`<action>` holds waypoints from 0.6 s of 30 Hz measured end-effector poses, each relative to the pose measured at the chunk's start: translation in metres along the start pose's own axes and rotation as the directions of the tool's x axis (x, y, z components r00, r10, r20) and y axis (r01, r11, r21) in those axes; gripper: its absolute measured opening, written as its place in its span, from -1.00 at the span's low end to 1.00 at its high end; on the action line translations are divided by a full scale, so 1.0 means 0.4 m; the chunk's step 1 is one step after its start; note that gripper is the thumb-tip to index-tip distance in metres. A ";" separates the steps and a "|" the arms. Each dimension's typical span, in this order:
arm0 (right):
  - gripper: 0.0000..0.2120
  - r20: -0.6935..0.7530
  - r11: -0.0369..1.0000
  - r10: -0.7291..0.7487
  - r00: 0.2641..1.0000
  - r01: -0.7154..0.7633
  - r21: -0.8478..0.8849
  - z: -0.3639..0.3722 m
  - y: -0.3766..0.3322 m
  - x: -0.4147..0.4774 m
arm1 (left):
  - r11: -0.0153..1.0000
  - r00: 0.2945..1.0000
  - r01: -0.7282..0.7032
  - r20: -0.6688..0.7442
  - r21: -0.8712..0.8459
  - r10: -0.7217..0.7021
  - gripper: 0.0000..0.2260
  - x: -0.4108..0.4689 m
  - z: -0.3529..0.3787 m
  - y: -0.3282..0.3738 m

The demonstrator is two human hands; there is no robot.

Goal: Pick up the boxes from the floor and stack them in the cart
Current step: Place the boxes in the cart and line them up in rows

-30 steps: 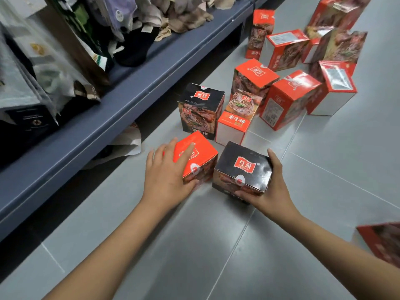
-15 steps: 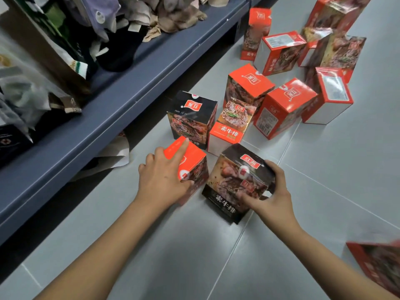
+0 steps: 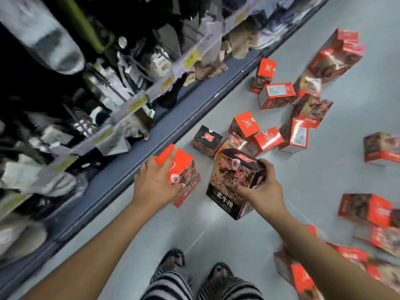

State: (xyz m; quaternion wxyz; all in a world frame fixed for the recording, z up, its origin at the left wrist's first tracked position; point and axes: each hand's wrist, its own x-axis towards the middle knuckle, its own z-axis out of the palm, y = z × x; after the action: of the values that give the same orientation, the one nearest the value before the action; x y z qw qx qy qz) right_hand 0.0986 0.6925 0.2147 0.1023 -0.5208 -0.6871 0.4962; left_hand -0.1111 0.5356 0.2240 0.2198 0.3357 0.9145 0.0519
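My left hand (image 3: 154, 184) grips a red box (image 3: 184, 169) from above, fingers spread over its plain red top, thumb on the pictured side. My right hand (image 3: 263, 187) grips a black box (image 3: 233, 182), tilted so that its meat picture and white characters face me. The two boxes are held side by side, apart, above the grey floor (image 3: 324, 169). Beyond my hands lie scattered red boxes (image 3: 267, 140). Compared with half a second ago, both held boxes are raised higher, and my striped trouser legs (image 3: 171, 284) now show beneath my arms.
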 end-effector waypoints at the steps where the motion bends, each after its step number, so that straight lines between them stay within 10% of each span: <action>1: -0.28 0.021 1.000 -0.015 1.000 0.015 -0.008 -0.035 -0.067 -0.035 | 1.000 1.000 0.022 0.002 -0.016 -0.022 -0.08 -0.045 -0.069 0.004; 18: -0.22 0.433 0.914 -0.335 0.837 0.400 -0.067 -0.296 -0.769 -0.581 | 0.932 0.918 0.342 -0.170 -0.120 -0.358 -0.05 -0.779 -0.744 -0.004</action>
State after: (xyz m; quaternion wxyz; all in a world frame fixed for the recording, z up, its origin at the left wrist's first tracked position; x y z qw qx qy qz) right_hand 0.0888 0.5813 0.6024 0.0078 -0.2686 -0.8166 0.5109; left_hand -0.0308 0.3516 0.6054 0.1522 0.1502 0.9733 0.0835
